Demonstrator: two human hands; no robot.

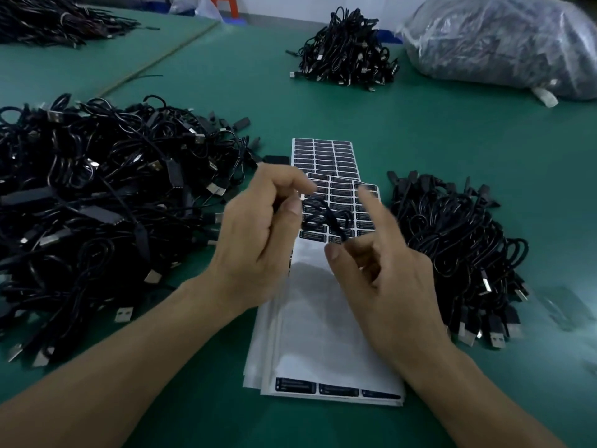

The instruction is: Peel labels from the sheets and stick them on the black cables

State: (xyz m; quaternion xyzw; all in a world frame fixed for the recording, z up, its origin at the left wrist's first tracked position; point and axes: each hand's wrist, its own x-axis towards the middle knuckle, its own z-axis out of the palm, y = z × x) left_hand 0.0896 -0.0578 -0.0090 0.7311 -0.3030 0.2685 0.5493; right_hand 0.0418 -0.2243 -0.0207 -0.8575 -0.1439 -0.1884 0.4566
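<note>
On the green counter (226, 108) we see the big heap of black cables (106, 195) left of the label sheets (323, 318) and a smaller heap (452, 244) to their right. Above the sheets, the left hand (258, 234) pinches one cable (326, 218). The right hand (387, 286) pinches its lower end, forefinger straight. The cable runs left to right between the fingers (292, 210). We judge the right hand nearer the unpeeled labels (365, 218) beneath.

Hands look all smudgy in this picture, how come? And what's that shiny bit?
Head view: the left hand and right hand are motion-blurred, the right forefinger most, and the black cable between them smears too. Head view: light glares off the bare part of the label sheet and off the plastic bag.
</note>
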